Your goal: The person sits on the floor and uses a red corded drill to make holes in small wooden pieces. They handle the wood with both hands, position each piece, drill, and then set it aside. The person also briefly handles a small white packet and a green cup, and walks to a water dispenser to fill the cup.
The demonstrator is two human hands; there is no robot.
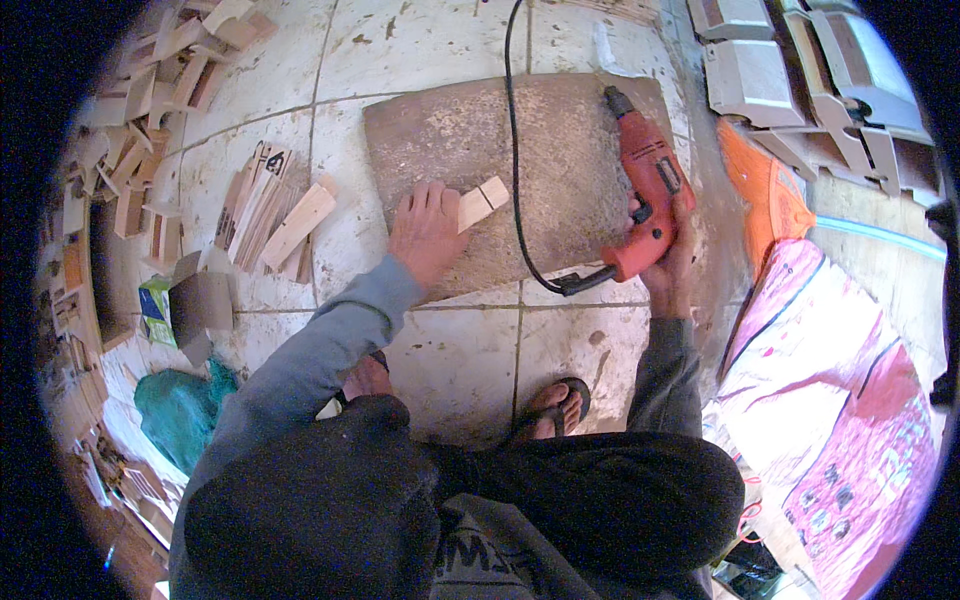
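My left hand point(430, 231) is closed over one end of a small pale wood block point(483, 204), which has a dark line across it. The block rests on a worn brown board point(455, 125) lying on the floor. In my right hand point(672, 262) is a red power drill point(652, 180), gripped by its handle. The drill's black chuck points away from me, near the board's far right corner, and stands apart from the block. From the handle's base a black cord point(514, 140) loops across the board, just right of the block.
Left of the board lie a stack of thin wood strips point(262, 205), an open carton point(190, 305) and a green bag point(178, 410). Wood offcuts point(150, 120) pile up at the far left. At right are an orange broom point(765, 195), pink-and-white sacking point(820, 350) and stacked wooden parts point(750, 80).
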